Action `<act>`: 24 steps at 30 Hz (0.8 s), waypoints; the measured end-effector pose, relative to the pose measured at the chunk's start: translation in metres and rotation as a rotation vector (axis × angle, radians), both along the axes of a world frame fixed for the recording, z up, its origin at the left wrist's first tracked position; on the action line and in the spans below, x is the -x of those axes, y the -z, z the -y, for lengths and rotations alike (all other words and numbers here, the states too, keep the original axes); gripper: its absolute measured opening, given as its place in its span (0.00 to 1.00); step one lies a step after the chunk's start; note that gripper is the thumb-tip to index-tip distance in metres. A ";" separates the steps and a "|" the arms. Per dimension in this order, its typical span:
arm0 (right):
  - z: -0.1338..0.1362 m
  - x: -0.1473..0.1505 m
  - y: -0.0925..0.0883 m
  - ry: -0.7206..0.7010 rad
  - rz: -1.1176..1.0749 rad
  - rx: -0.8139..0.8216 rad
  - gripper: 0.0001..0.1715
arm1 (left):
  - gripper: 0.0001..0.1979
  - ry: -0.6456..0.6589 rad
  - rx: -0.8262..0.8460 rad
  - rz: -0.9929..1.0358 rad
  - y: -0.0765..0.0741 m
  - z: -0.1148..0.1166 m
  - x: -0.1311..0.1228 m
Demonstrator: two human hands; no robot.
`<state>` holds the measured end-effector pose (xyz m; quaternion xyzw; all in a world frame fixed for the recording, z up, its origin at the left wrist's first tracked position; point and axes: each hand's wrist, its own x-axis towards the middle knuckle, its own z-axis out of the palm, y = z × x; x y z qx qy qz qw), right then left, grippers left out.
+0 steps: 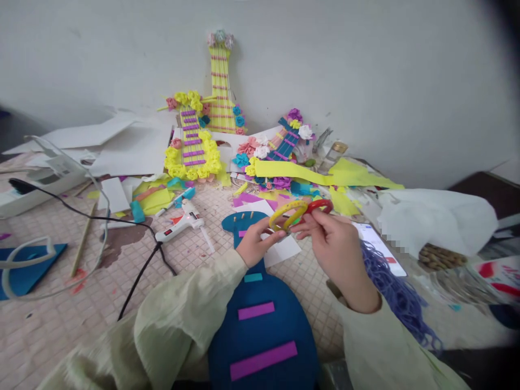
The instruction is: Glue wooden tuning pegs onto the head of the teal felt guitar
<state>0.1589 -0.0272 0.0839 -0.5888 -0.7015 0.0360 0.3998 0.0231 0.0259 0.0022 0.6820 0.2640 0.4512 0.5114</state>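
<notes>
My left hand (259, 242) is closed, thumb and fingers pinched at the lower edge of a yellow ring (289, 208) that looks like a roll of tape. Right beside it, my right hand (335, 246) has its fingers closed at a red loop (325, 202); whether this is a scissors handle or another ring I cannot tell. Below both hands lies a blue guitar-shaped cutout (264, 336) with purple and turquoise strips across it. Small pegs stick up from its head, and my left hand covers part of its neck.
A hot glue gun (181, 222) lies left, with a black cable (140, 281) nearby. Decorated paper guitars (193, 141) lean at the wall among paper scraps. To the right are a phone (396, 262), purple yarn (396, 298) and a white bag (450, 216).
</notes>
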 end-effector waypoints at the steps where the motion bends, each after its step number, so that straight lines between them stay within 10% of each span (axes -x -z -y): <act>1: 0.003 0.002 -0.002 0.003 0.048 -0.025 0.16 | 0.14 -0.023 -0.006 0.000 0.001 -0.001 -0.001; 8: 0.017 -0.021 -0.008 0.206 -0.103 -0.268 0.10 | 0.16 -0.041 0.014 -0.056 -0.003 -0.010 -0.001; 12: -0.010 -0.046 0.001 -0.337 -0.470 0.201 0.30 | 0.17 0.009 0.010 -0.119 -0.008 -0.014 -0.003; 15: -0.029 -0.046 0.009 -0.539 -0.663 0.448 0.24 | 0.19 -0.012 0.001 -0.189 -0.011 -0.014 -0.005; 24: -0.040 -0.023 0.005 -0.772 -0.699 0.376 0.06 | 0.19 -0.230 -0.266 -0.640 -0.005 -0.001 0.018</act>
